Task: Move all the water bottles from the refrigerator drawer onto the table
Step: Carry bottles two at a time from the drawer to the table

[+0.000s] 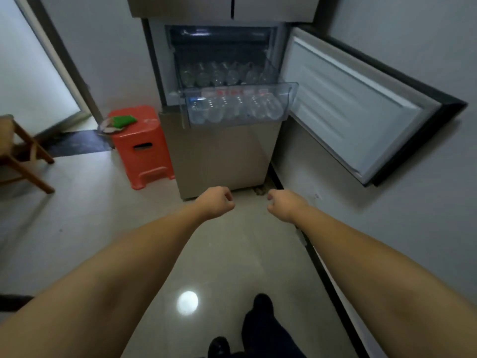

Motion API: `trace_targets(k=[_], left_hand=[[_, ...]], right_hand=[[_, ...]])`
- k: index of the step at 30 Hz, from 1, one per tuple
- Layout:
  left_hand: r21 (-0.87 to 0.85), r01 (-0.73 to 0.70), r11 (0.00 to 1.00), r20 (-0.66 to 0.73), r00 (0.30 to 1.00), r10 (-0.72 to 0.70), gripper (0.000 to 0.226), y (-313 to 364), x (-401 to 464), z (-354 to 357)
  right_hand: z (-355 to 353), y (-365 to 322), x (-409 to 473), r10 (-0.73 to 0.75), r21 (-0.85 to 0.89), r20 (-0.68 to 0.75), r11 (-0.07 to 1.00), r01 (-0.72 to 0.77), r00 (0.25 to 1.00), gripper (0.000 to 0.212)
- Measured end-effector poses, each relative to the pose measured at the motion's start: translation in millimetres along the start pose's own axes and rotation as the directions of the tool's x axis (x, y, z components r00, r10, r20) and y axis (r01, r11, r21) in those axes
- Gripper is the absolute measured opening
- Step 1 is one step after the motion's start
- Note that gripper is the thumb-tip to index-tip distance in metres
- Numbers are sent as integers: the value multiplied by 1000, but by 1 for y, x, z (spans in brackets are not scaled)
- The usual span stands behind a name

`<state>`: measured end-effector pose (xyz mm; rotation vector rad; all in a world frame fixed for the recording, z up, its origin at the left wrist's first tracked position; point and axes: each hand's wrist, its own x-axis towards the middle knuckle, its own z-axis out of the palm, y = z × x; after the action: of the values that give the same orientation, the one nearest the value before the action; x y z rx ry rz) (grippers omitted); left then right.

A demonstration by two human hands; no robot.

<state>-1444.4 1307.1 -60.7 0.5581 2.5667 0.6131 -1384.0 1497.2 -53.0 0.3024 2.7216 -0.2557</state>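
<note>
Both grips, left hand [215, 202] and right hand [282, 205], hang curled and empty before slippery, weighty-looking water bottles [232, 109], best grasped mid-body.

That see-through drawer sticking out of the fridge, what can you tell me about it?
The drawer looks like clear plastic, with a curved front wall and a rim lip. It is pulled out from the open fridge, level, beside the swung-open door. Clear water bottles lie inside in a row, some caps red. Neither hand touches it.
</note>
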Motion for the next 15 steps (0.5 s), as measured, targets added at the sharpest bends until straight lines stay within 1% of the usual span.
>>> trace_targets(k=[4,8,12,15], left_hand=[[2,43,999,-24,999,-43,29,-12,46,-25],[9,40,999,-78,996,-40,28,-5,102,-50],[-8,17,1000,-128,992,-18,28,21,178,-88],[-37,-7,999,-164,987,0,28,41,223,-115]], right_hand=[[-17,-12,55,-84,4,-17,996,84,996,32],[-46,-10,114,-150,-40,-40,988,149,988,30],[-105,3,190,-214,-56,-108,976,209,971,35],[-144,9,233,-250,-63,-151,968,243,956,34]])
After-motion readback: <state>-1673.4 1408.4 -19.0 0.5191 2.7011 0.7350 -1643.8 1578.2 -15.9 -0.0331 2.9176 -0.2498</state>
